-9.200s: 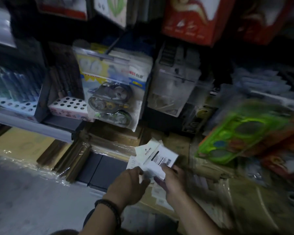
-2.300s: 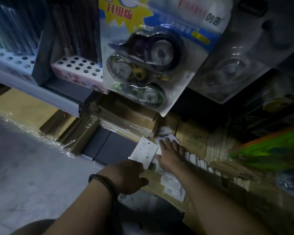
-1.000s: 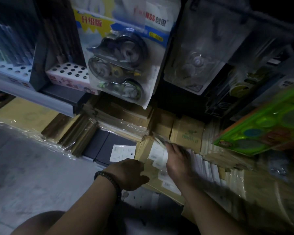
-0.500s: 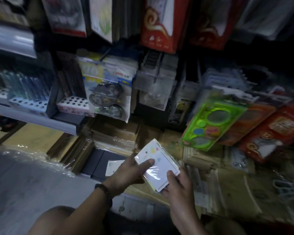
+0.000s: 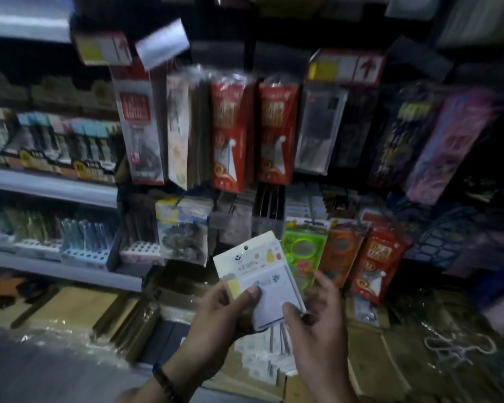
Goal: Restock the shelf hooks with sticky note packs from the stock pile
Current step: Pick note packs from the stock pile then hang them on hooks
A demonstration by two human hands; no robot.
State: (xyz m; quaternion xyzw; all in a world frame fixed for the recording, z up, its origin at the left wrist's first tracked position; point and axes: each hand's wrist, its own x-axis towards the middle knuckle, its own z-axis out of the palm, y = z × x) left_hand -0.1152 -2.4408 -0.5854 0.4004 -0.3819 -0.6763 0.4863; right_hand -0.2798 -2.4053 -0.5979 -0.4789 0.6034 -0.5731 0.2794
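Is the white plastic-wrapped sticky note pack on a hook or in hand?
In hand: the left hand and right hand both grip the white plastic-wrapped sticky note pack; its hang hole is empty.

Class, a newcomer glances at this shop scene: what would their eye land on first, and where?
The white sticky note pack, held up at centre by the left hand and right hand, stands out brightest. Behind it, red packs hang in the row above, and a lime-green stencil pack hangs just right of the held pack.
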